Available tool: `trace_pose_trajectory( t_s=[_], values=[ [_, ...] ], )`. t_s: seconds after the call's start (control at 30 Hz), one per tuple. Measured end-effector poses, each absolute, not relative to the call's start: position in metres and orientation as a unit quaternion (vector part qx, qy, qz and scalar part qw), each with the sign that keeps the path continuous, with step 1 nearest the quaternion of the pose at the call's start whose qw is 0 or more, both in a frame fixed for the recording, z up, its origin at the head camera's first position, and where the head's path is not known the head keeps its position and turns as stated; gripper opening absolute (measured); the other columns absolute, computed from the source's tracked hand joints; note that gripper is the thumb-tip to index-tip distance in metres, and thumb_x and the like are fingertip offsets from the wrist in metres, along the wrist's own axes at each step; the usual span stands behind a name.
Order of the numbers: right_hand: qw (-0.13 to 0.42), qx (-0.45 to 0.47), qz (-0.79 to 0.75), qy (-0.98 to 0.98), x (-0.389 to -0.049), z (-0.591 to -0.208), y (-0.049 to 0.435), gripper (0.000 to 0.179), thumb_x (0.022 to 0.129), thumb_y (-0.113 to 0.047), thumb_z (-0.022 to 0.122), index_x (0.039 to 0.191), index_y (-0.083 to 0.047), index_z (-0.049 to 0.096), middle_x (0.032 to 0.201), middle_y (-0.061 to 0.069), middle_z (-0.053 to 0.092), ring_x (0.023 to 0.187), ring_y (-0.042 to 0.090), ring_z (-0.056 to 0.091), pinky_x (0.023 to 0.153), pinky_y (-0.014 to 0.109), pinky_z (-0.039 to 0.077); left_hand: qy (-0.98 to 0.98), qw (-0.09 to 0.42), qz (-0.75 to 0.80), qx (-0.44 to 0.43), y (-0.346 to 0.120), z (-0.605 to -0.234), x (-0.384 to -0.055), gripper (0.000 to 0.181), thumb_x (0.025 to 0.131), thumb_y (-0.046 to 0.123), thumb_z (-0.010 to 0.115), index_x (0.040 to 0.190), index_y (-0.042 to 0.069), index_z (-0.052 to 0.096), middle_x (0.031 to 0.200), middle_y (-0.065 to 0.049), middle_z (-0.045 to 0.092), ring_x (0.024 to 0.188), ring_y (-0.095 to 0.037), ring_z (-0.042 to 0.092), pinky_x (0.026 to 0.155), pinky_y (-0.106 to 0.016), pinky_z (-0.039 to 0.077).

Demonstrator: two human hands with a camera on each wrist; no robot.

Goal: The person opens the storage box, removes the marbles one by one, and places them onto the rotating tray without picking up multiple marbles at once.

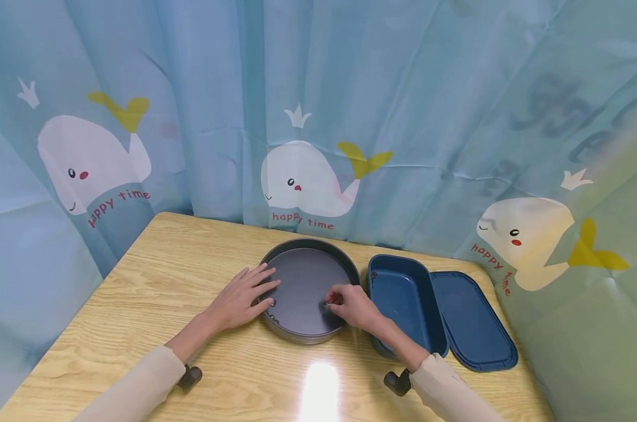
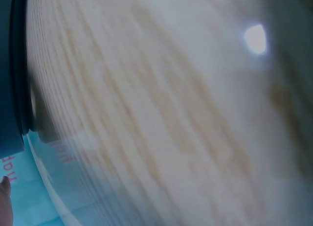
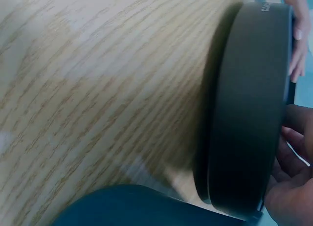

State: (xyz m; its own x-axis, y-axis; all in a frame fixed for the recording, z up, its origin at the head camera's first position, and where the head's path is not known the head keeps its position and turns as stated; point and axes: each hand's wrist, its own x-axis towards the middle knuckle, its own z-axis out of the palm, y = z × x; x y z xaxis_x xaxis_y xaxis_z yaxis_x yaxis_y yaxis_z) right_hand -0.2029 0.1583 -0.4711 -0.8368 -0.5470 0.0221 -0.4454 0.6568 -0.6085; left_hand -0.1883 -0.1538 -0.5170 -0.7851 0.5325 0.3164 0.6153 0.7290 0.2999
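A round dark grey cake pan (image 1: 302,281) stands on the wooden table. My left hand (image 1: 241,296) rests over its left rim, fingers spread and fairly straight, reaching inside. Beside the thumb, a few small shiny pieces (image 1: 273,319) lie along the pan's inner left edge, too small to name. Inside the right half of the pan, my right hand (image 1: 352,306) has thumb and fingers brought together, pinching a small dark thing (image 1: 325,303) mostly hidden by the fingertips. In the right wrist view, that hand's curled fingers (image 3: 293,152) show past the pan's side wall (image 3: 249,108).
Right of the pan is a deep blue plastic box (image 1: 402,299) with small reddish pieces (image 1: 374,275) in its far left corner. Its blue lid (image 1: 476,322) lies flat beside it. A blue curtain (image 1: 213,105) with whale prints hangs behind the table (image 1: 191,264).
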Motion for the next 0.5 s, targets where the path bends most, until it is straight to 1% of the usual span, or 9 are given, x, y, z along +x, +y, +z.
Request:
trace_pose_trajectory(
  t_s=[0.17,0.5],
  values=[
    [0.078,-0.288,-0.290,0.910,-0.205,-0.475,0.153,0.004,0.089,-0.002,0.072,0.092,-0.005,0.072,0.084,-0.002,0.068,0.078,0.012,0.066,0.068,0.025,0.055,-0.923,0.105,-0.203,-0.310,-0.154,-0.517,-0.188,0.048,0.099,0.037,0.060,0.139,0.012,0.061,0.152,-0.010,0.045,0.146,-0.030,0.029,0.115,-0.060,0.023],
    [0.083,-0.278,-0.241,0.926,-0.208,-0.481,0.146,0.008,0.089,-0.005,0.074,0.089,-0.013,0.072,0.080,-0.006,0.067,0.074,0.009,0.063,0.065,0.027,0.053,-0.924,0.104,-0.202,-0.309,-0.153,-0.515,-0.187,0.047,0.098,0.036,0.060,0.139,0.012,0.061,0.152,-0.010,0.045,0.146,-0.030,0.029,0.115,-0.059,0.023]
  ],
)
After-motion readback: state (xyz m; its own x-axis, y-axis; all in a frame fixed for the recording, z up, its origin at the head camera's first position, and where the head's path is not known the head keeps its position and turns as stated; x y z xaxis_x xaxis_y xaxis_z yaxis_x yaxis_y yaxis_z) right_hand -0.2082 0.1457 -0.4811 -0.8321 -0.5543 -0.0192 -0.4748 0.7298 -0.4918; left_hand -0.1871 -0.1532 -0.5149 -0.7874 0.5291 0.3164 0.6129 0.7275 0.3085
